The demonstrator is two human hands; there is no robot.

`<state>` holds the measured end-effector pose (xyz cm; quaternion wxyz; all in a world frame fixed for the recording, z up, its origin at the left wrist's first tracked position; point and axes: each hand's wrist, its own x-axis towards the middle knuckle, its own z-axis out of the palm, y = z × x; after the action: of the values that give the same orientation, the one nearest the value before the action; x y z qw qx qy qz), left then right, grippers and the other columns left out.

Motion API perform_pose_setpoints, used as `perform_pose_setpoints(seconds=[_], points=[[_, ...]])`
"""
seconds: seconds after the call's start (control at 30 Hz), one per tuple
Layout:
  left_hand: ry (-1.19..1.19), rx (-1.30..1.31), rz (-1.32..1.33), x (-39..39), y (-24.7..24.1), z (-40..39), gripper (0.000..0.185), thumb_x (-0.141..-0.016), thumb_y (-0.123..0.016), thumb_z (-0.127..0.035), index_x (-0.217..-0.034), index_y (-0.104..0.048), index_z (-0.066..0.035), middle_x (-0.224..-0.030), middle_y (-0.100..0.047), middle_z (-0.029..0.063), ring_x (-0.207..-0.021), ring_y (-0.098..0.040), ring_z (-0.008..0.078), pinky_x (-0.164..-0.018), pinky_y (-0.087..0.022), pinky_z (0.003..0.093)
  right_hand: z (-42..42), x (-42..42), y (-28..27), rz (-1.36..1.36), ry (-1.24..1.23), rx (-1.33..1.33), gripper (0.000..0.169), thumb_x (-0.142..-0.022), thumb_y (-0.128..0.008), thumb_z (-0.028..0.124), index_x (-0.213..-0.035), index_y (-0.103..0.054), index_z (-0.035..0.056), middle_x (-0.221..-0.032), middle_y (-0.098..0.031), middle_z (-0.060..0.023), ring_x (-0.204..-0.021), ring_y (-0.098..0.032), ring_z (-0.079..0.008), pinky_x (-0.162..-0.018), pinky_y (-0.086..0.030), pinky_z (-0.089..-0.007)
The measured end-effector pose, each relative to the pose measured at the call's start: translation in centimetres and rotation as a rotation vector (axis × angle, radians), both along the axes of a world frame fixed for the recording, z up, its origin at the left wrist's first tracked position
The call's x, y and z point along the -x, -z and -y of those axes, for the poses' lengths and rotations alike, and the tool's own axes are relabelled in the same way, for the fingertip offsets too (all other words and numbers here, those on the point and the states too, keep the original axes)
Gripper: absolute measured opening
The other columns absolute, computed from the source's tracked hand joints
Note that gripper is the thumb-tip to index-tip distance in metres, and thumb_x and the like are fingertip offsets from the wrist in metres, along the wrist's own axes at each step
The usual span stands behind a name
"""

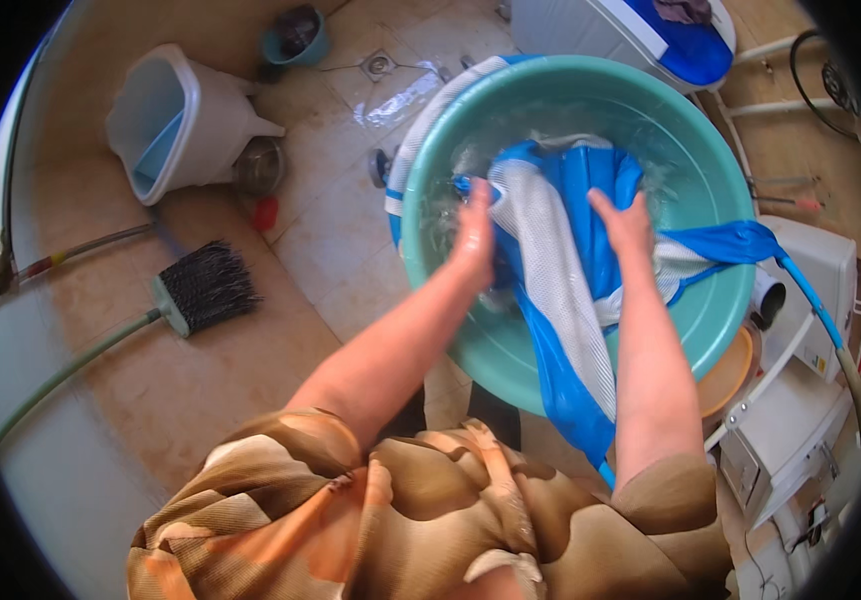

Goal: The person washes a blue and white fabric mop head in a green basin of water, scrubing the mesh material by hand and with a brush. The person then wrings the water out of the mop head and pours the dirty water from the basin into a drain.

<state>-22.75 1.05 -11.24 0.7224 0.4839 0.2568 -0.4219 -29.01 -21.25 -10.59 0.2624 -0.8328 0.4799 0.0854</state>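
A large teal plastic basin with water in it stands before me. In it lies a wet item of smooth blue material and white mesh, bunched in the middle. One end hangs over the near rim, another over the right rim. My left hand is at the left side of the bunch, thumb side up, its lower fingers hidden. My right hand is against the blue folds on the right, with thumb and forefinger apart. Nothing is visibly pinched between them.
A long-handled brush broom and an overturned white plastic stool are at left. A small teal bucket stands beyond. A floor drain lies in wet tiles. White appliances and an orange basin are at right.
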Motion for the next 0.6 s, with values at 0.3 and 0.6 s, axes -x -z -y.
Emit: perform_pose_setpoints(seconds=[0.3, 0.6], points=[[-0.159, 0.563, -0.278, 5.1, 4.5, 6.1, 0.06, -0.094, -0.046, -0.053, -0.129, -0.05, -0.005, -0.114, -0.061, 0.0125, -0.1, -0.06, 0.0256, -0.087, -0.051, 0.0413, -13.2, 1.2, -15.1, 0.373, -0.499, -0.133, 0.047, -0.071, -0.074, 0.04, -0.091, -0.057, 0.0011, -0.079, -0.064, -0.0242, -0.077, -0.063, -0.0438, -0.069, -0.05, -0.0497], [0.138, 0.024, -0.04, 2.1, -4.3, 1.3, 0.054, -0.093, -0.055, -0.042, -0.127, -0.052, 0.0, -0.119, -0.06, 0.014, -0.107, -0.057, 0.0269, -0.095, -0.043, 0.0377, 6.9, -0.1, -2.0, 0.389, -0.022, -0.141, 0.059, -0.071, -0.076, 0.044, -0.107, -0.062, -0.0014, -0.099, -0.066, -0.0226, -0.09, -0.066, -0.0321, -0.079, -0.051, -0.0414]])
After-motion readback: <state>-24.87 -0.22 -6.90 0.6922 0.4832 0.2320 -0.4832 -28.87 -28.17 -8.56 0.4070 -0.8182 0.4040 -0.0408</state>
